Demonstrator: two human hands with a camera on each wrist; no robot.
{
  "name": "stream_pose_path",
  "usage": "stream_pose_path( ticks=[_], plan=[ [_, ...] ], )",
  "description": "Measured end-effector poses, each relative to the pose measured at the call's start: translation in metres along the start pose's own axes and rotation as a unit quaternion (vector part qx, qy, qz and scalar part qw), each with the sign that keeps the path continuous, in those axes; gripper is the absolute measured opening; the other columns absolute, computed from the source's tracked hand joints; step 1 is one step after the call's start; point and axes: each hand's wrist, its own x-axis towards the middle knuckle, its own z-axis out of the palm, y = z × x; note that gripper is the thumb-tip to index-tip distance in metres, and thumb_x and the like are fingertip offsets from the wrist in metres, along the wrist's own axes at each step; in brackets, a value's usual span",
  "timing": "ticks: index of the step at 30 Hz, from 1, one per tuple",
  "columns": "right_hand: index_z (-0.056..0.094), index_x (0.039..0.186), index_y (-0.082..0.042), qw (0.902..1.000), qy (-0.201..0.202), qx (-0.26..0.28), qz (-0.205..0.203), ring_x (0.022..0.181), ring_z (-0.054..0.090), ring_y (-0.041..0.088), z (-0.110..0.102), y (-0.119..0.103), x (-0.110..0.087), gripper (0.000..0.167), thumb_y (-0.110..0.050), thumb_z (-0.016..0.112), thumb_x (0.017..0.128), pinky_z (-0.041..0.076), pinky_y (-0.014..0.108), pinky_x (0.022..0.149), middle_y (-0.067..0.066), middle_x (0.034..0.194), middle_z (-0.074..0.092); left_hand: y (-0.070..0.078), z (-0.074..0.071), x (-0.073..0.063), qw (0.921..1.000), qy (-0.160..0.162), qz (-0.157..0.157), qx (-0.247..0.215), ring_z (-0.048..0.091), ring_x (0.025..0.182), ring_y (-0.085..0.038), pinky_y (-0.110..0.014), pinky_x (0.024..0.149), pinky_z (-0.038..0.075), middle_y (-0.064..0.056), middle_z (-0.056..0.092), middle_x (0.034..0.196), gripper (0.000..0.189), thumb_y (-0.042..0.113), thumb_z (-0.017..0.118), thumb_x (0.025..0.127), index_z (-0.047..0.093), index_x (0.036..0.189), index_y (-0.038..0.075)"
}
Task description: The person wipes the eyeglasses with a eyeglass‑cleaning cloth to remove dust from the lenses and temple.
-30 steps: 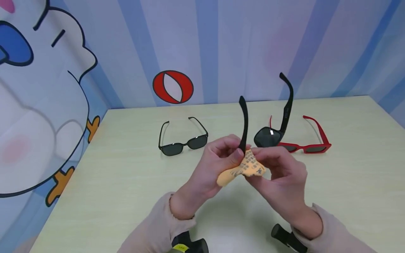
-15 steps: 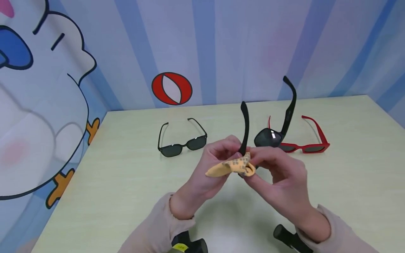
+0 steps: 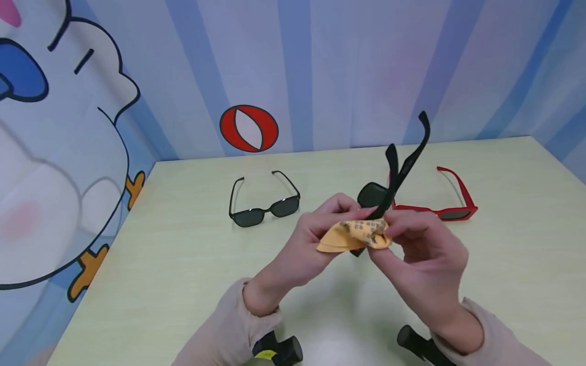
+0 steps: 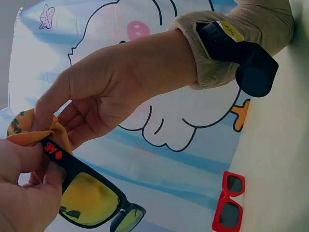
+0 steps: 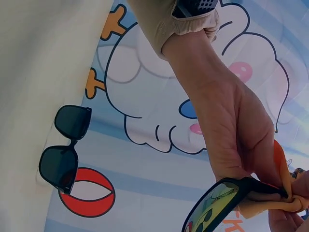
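Head: red sunglasses (image 3: 455,214) behind handheld pair (image 3: 372,195)

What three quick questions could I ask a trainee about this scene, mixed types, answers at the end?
1. True or false: in the head view, the red sunglasses are to the right of the smaller black sunglasses resting on the table.

2. Multiple choice: what colour is the patterned cloth?
A) Blue
B) Orange-yellow
C) Green

3. Short answer: besides the cloth, what is held between the left hand and right hand?

Key: 1. True. 2. B. 3. Black-framed sunglasses.
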Motion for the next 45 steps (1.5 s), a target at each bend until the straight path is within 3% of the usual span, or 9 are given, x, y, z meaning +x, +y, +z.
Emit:
stream_pose_path(
  ticks=[6, 13, 21, 25, 29, 31, 34, 40, 45],
  plan=[
    [0.048, 0.082, 0.019, 0.9993, 0.025, 0.006, 0.028, 0.085, 0.065, 0.024, -0.003, -0.001, 0.002, 0.02, 0.026, 0.059, 0.067, 0.053, 0.027, 0.075, 0.018, 0.095, 0.065, 0.0, 0.002, 0.0, 0.991, -0.004, 0.027, 0.131, 0.045, 0.11, -0.016, -0.032, 0.091, 0.044, -0.016, 0.042, 0.104, 0.035, -0.015, 0.063, 0.079, 0.057, 0.114, -0.016],
    [0.048, 0.082, 0.019, 0.9985, 0.031, 0.016, 0.041, 0.084, 0.065, 0.024, -0.005, 0.001, 0.003, 0.021, 0.028, 0.057, 0.066, 0.053, 0.026, 0.073, 0.018, 0.094, 0.065, 0.002, 0.008, 0.0, 0.9786, 0.043, 0.026, 0.199, 0.047, 0.11, -0.013, -0.029, 0.091, 0.045, -0.009, 0.046, 0.116, 0.038, -0.008, 0.069, 0.079, 0.062, 0.116, -0.006],
    [0.051, 0.084, 0.014, 0.9917, 0.069, 0.062, 0.089, 0.083, 0.066, 0.025, -0.014, 0.002, 0.009, 0.023, 0.028, 0.061, 0.069, 0.054, 0.029, 0.072, 0.02, 0.094, 0.065, 0.003, 0.017, -0.002, 0.9361, 0.046, 0.066, 0.342, 0.058, 0.095, -0.014, -0.015, 0.073, 0.048, -0.01, 0.057, 0.115, 0.029, -0.007, 0.069, 0.079, 0.067, 0.108, -0.002],
    [0.051, 0.083, 0.01, 0.986, 0.08, 0.101, 0.106, 0.082, 0.065, 0.025, -0.016, 0.004, 0.01, 0.024, 0.028, 0.06, 0.07, 0.054, 0.029, 0.072, 0.019, 0.092, 0.065, 0.002, 0.019, -0.002, 0.93, 0.044, 0.062, 0.36, 0.063, 0.087, -0.01, -0.012, 0.068, 0.048, -0.011, 0.065, 0.111, 0.038, -0.004, 0.069, 0.08, 0.063, 0.118, 0.0],
    [0.051, 0.081, 0.009, 0.9825, 0.094, 0.128, 0.098, 0.08, 0.065, 0.024, -0.018, 0.005, 0.011, 0.025, 0.029, 0.059, 0.069, 0.054, 0.028, 0.071, 0.019, 0.091, 0.065, 0.001, 0.022, -0.002, 0.9167, 0.037, 0.073, 0.391, 0.064, 0.078, -0.008, -0.01, 0.066, 0.047, -0.012, 0.065, 0.113, 0.053, 0.0, 0.069, 0.082, 0.05, 0.132, 0.002],
    [0.048, 0.079, 0.012, 0.9772, 0.114, 0.162, 0.076, 0.08, 0.065, 0.027, -0.02, 0.004, 0.017, 0.026, 0.032, 0.058, 0.066, 0.054, 0.03, 0.07, 0.022, 0.089, 0.065, -0.001, 0.023, -0.002, 0.905, 0.02, 0.08, 0.417, 0.064, 0.076, -0.008, -0.01, 0.067, 0.046, -0.011, 0.066, 0.11, 0.05, 0.0, 0.068, 0.083, 0.052, 0.13, 0.001],
    [0.043, 0.076, 0.018, 0.9698, 0.152, 0.189, 0.024, 0.079, 0.065, 0.034, -0.03, -0.001, 0.027, 0.027, 0.038, 0.054, 0.062, 0.055, 0.033, 0.066, 0.03, 0.087, 0.063, -0.009, 0.024, -0.004, 0.9004, -0.012, 0.087, 0.426, 0.067, 0.081, -0.011, -0.009, 0.072, 0.045, -0.01, 0.069, 0.101, 0.04, -0.002, 0.066, 0.083, 0.058, 0.122, -0.003],
    [0.039, 0.077, 0.025, 0.9724, 0.186, 0.141, -0.005, 0.077, 0.063, 0.041, -0.056, -0.009, 0.038, 0.03, 0.043, 0.052, 0.055, 0.055, 0.038, 0.064, 0.037, 0.083, 0.058, -0.013, 0.02, -0.008, 0.8749, -0.009, 0.122, 0.469, 0.067, 0.088, -0.011, -0.012, 0.08, 0.045, -0.005, 0.071, 0.093, 0.027, -0.002, 0.064, 0.085, 0.065, 0.112, -0.002],
    [0.044, 0.081, 0.024, 0.9871, 0.106, 0.1, 0.067, 0.08, 0.065, 0.034, -0.056, -0.011, 0.042, 0.027, 0.039, 0.054, 0.062, 0.055, 0.032, 0.063, 0.031, 0.087, 0.062, -0.009, 0.019, -0.007, 0.8858, 0.016, 0.113, 0.45, 0.067, 0.088, -0.012, -0.013, 0.08, 0.046, -0.007, 0.071, 0.092, 0.029, -0.002, 0.064, 0.085, 0.063, 0.114, -0.003]
  ],
)
